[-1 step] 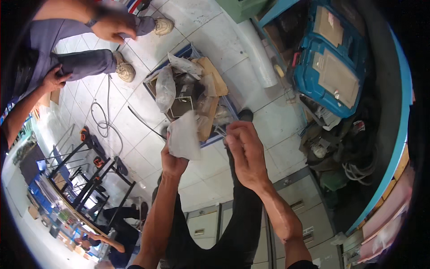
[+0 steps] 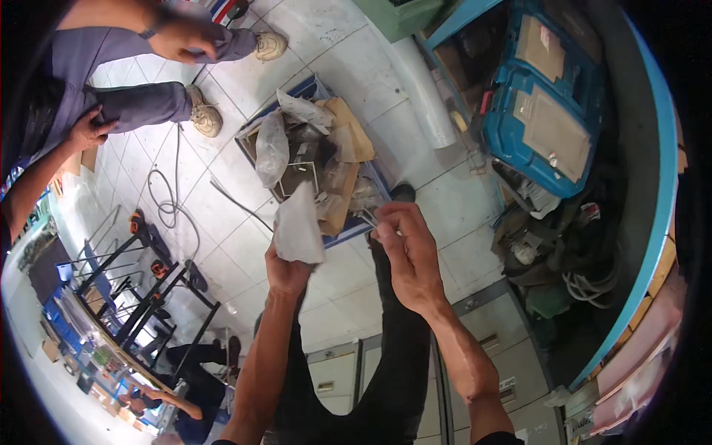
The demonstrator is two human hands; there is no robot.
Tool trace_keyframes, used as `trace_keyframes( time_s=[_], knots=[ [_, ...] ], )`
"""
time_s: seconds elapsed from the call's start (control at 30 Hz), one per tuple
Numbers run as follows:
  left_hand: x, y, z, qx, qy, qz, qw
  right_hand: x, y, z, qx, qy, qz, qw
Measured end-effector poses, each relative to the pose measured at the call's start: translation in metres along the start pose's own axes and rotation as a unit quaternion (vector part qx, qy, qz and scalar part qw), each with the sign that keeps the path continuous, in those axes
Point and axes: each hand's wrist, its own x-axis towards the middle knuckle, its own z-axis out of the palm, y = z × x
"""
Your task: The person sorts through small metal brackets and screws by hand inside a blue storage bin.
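Observation:
My left hand [image 2: 288,274] is closed on a whitish plastic bag [image 2: 300,226], which stands up from the fingers; what it contains is not clear. To its right, my right hand [image 2: 408,248] pinches a thin, shiny metal piece [image 2: 368,216] between thumb and fingers, too small to name exactly. Both hands are held in front of a blue crate [image 2: 347,236] on the floor. Inside the crate lie a clear plastic bag [image 2: 272,150], brown cardboard [image 2: 348,130], a squarish metal frame [image 2: 299,178] and other packaging.
A person's hand [image 2: 182,43] and legs are at the upper left. A dark cable [image 2: 172,204] curls over the tiled floor. Black metal frames [image 2: 141,297] stand at the left. A blue tool case [image 2: 545,133] and a wrapped white roll [image 2: 423,96] lie right of the crate.
The plastic bag in my left hand has shifted slightly left and looks less blurred. My right hand keeps its pinch, almost unmoved.

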Motion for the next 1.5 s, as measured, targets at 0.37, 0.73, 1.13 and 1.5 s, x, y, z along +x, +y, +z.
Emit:
trace_keyframes(
  time_s=[0.37, 0.73, 1.13, 1.5],
  knots=[
    [-0.061, 0.022, -0.048, -0.008, 0.014, 0.055, 0.998, 0.028, 0.020, 0.067, 0.193, -0.039, 0.042, 0.979],
    [-0.067, 0.144, -0.225, 0.122, 0.010, 0.037, 0.992, 0.127, 0.074, 0.183, 0.222, -0.061, -0.077, 0.970],
    [0.060, 0.186, -0.213, 0.215, -0.170, 0.153, 0.949, 0.203, 0.119, 0.231, -0.069, 0.096, -0.488, 0.865],
    [0.046, 0.125, -0.161, 0.110, -0.297, 0.215, 0.924, 0.077, 0.125, 0.190, -0.102, -0.205, -0.378, 0.897]
  ],
)
